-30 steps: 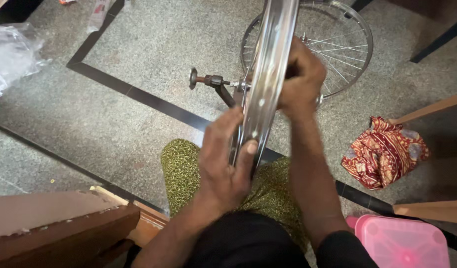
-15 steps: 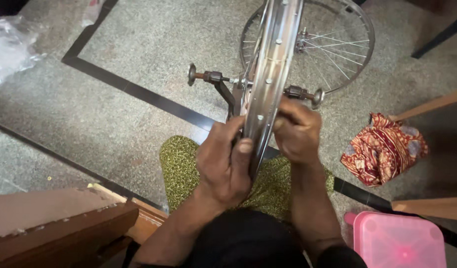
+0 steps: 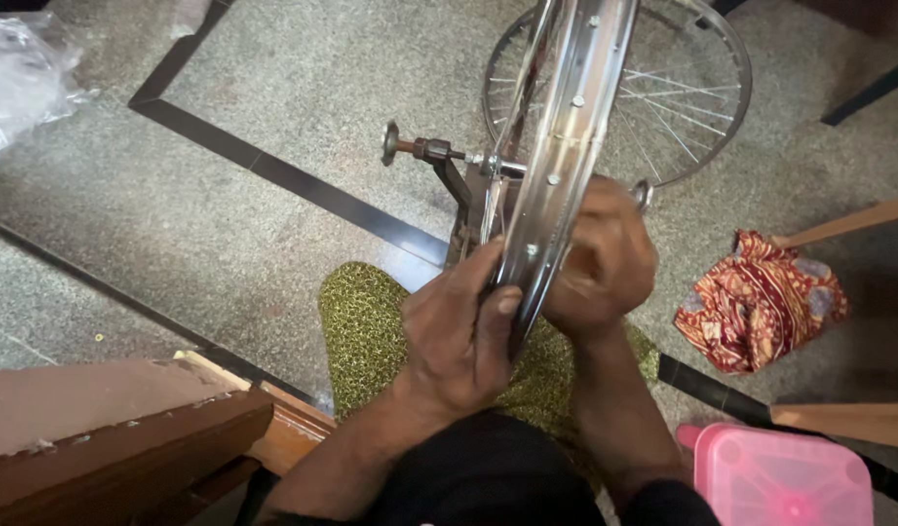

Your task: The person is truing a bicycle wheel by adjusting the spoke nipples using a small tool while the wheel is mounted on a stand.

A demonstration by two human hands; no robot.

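A silver spoked bicycle wheel rim (image 3: 566, 127) stands upright on edge in front of me, mounted on a metal stand with a threaded axle (image 3: 424, 151). My left hand (image 3: 458, 331) grips the near edge of the rim, thumb pressed on its inner face. My right hand (image 3: 600, 258) is curled closed against the right side of the rim among the spokes; what it holds is hidden. A second spoked wheel (image 3: 673, 88) lies flat on the floor behind.
A red patterned cloth (image 3: 756, 302) lies on the grey speckled floor at right. A pink plastic box (image 3: 785, 477) sits bottom right. Wooden furniture (image 3: 108, 438) is at bottom left, wooden legs (image 3: 848, 224) at right, and a clear plastic bag (image 3: 20, 68) top left.
My right hand slid down the rim's right side toward me, from near the axle to beside my left hand. The left hand kept its grip on the rim.
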